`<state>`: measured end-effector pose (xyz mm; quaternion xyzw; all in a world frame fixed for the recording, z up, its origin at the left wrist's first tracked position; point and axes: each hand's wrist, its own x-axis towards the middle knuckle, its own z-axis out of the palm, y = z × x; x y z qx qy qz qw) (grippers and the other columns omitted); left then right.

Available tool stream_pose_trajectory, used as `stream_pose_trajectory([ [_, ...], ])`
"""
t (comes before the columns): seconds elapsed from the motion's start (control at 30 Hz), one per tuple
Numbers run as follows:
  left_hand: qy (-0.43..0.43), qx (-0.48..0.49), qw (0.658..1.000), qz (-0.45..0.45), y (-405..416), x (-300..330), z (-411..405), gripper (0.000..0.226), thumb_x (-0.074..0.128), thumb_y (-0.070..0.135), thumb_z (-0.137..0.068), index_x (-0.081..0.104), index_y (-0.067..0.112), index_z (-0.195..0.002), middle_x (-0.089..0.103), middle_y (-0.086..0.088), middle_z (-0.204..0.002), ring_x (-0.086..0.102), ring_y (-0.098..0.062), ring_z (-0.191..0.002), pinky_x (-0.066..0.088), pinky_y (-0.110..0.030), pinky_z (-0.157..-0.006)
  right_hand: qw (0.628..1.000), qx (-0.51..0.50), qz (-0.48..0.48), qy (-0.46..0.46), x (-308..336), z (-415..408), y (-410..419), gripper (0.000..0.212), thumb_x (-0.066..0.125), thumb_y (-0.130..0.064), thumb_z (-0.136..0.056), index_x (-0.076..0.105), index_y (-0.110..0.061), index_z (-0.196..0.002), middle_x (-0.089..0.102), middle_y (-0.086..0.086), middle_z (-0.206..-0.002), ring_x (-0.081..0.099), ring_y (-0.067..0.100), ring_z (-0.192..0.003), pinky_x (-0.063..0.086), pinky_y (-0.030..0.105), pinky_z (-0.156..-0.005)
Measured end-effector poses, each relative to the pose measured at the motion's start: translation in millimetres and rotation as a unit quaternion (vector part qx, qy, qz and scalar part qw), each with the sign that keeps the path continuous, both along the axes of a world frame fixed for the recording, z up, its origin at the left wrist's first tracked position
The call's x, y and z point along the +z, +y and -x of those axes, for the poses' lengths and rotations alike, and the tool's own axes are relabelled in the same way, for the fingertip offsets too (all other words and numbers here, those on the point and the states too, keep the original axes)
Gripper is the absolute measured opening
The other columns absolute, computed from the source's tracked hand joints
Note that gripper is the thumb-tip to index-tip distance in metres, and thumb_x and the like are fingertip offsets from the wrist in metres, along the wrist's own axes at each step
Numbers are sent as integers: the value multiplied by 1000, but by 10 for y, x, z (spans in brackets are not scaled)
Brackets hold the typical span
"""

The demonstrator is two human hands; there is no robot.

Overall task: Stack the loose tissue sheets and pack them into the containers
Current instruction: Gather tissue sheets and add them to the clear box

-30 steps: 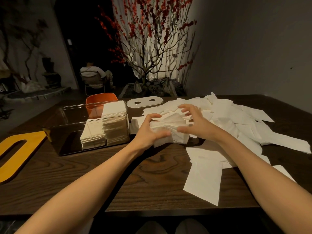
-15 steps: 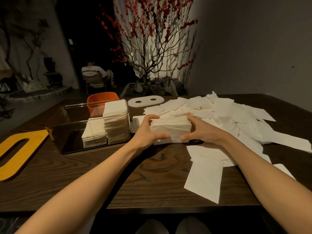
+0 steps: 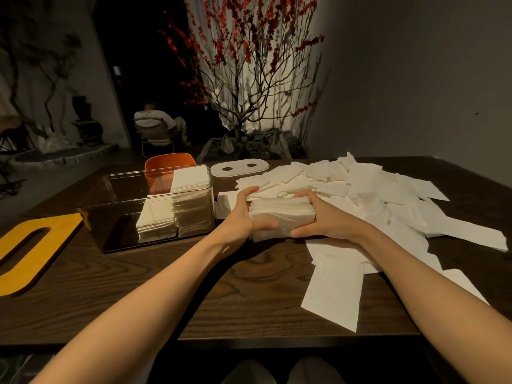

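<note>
Both hands clamp a thick stack of tissue sheets (image 3: 281, 217) from opposite ends. The left hand (image 3: 241, 214) curls round its left edge with the thumb across the near face, and the right hand (image 3: 322, 217) mirrors it on the right edge. Squeezing inward from 2 sides like this looks meant to square the edges so the bundle holds together as one block instead of fanning out. The stack sits at or just above the counter (image 3: 249, 286); in this dim light I cannot tell whether its underside touches the wood.

The clear container (image 3: 110, 195) stands just left of the hands, lid off and mouth up, presumably so a squared bundle can drop straight in. It already holds 2 packed piles (image 3: 177, 209) pushed to its right end, the taller one hard against the right wall, which leaves the left part open for more. The white lid (image 3: 239, 169) with 2 holes lies flat behind, out of the working path, next to an orange container (image 3: 169, 167) standing behind the clear one.

The loose tissue sheets (image 3: 374, 195) spread to the right and behind the hands, within easy reach of the right hand for gathering. A yellow board (image 3: 30, 250) with a slot lies at the far left.

The next move is probably carrying this bundle left into the clear container.
</note>
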<state>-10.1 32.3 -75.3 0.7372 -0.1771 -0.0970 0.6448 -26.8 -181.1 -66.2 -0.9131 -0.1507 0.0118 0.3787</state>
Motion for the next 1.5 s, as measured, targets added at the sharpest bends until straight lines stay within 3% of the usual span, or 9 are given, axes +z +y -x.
stream_pose_trajectory([
  [0.13,22,2,1000,16,-48,-27,11,104,78,10,-63,16,35,-143,38,1,-127,43,-21,-120,42,-28,-99,1000,3,-10,5,-10,12,48,79,76,-31,-79,27,-27,-140,32,-12,-130,37,4,-114,37,-4,-74],
  [0.23,49,15,997,65,-53,13,22,96,59,-19,-76,15,29,-147,40,-4,-130,47,-22,-115,49,-22,-86,1000,-12,-26,1,-11,25,64,75,75,-30,-80,29,-27,-139,36,-11,-126,43,4,-110,40,-3,-70],
  [0.43,50,14,998,47,9,91,-31,92,39,-32,-77,16,22,-149,26,-12,-151,33,-27,-136,42,-30,-101,999,-39,-32,7,26,51,59,71,72,-29,-84,31,-26,-141,40,-14,-124,43,3,-110,41,2,-70],
  [0.73,104,-21,991,80,-28,-21,-96,84,46,-24,-74,24,20,-142,42,-8,-136,42,-28,-130,48,-32,-98,998,-23,-51,-1,13,69,110,67,72,-34,-82,38,-30,-140,43,-21,-121,46,4,-115,35,-1,-74],
  [0.83,63,1,998,-28,15,2,-130,65,72,10,-83,34,19,-134,54,-5,-129,52,-20,-120,45,-30,-97,998,-41,-46,-19,37,79,107,56,65,-37,-87,44,-28,-139,45,-19,-122,45,4,-114,37,2,-74],
  [0.93,-4,-2,995,-102,-30,56,-80,47,70,34,-86,54,18,-127,62,-1,-125,59,-15,-113,48,-33,-98,995,-80,-60,-2,52,56,79,52,61,-44,-87,46,-28,-135,49,-16,-118,49,8,-110,41,8,-74],
  [1.07,-21,12,997,-79,-113,190,23,28,56,35,-96,54,25,-122,64,10,-110,60,-6,-100,48,-19,-81,988,-126,-78,53,118,12,90,74,54,-67,-78,39,-29,-140,50,-4,-134,51,19,-116,49,31,-94],
  [1.23,4,29,999,-30,-131,481,108,38,58,31,-95,53,8,-125,65,-11,-114,65,-24,-98,56,-38,-84,966,-121,-210,94,365,28,173,20,44,-51,-95,50,-32,-99,59,-10,-91,56,9,-84,47,21,-79],
  [1.5,-15,137,990,24,176,879,271,20,67,30,-90,59,12,-88,64,-6,-92,68,-16,-72,57,-20,-59,940,-111,-298,120,783,51,608,50,45,-57,-94,55,-16,-121,66,7,-99,65,18,-77,55,30,-73],
])
